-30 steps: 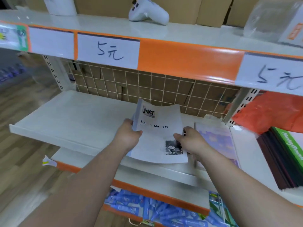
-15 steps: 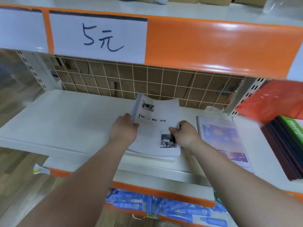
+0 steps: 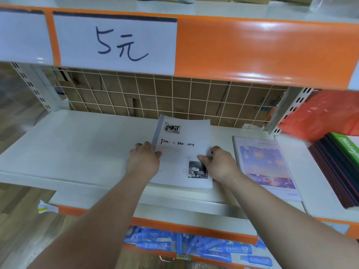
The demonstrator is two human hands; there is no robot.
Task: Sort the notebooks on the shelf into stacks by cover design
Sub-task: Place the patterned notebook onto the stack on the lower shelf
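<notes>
Squaring the white notebook (image 3: 184, 152) onto its stack at frame centre, on the shelf (image 3: 77, 144): left hand (image 3: 144, 162) pinches its left edge, right hand (image 3: 219, 164) its right. Align corners, then release both together.

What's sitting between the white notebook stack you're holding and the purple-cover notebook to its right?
Only the right hand, gripping the white stack's right edge; beyond it a narrow strip of bare shelf reaches the purple-cover notebook. The head view shows this.

A shop: tiered retail shelf (image 3: 81, 144) with orange edge strip (image 3: 262, 49), handwritten "5元" price tag (image 3: 116, 42), stacked notebooks (image 3: 338, 171), packaged goods (image 3: 204, 247) below.
</notes>
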